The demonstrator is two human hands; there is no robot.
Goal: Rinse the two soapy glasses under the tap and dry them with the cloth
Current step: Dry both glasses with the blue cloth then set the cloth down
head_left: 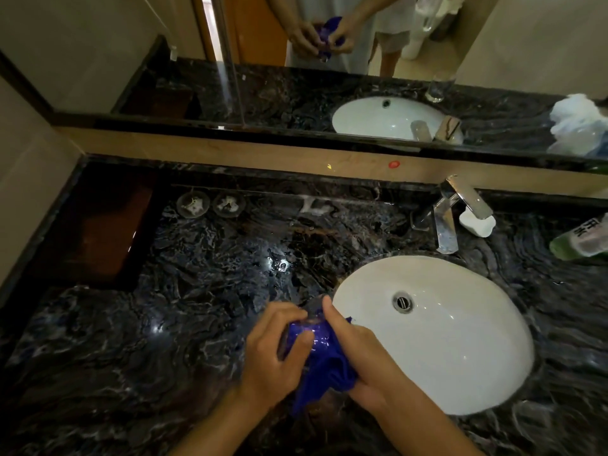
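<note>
A clear glass (312,319) is held over the dark marble counter (204,291), just left of the white sink (460,350). My left hand (273,353) wraps around its side. A blue cloth (324,366) is pushed into and around the glass, and its tail hangs down between my wrists. My right hand (358,353) grips the cloth, thumb up against the glass rim. In the mirror a second clear glass (436,90) shows as a reflection, standing at the counter's front edge to the right of the sink; I do not see it directly. No water runs from the chrome tap (449,225).
A white holder (477,225) stands beside the tap and a green bottle (579,241) lies at the far right. Two small round dishes (194,204) sit at the back left. A dark recess (98,225) fills the counter's left side. The mirror reflects a plastic bag (579,126).
</note>
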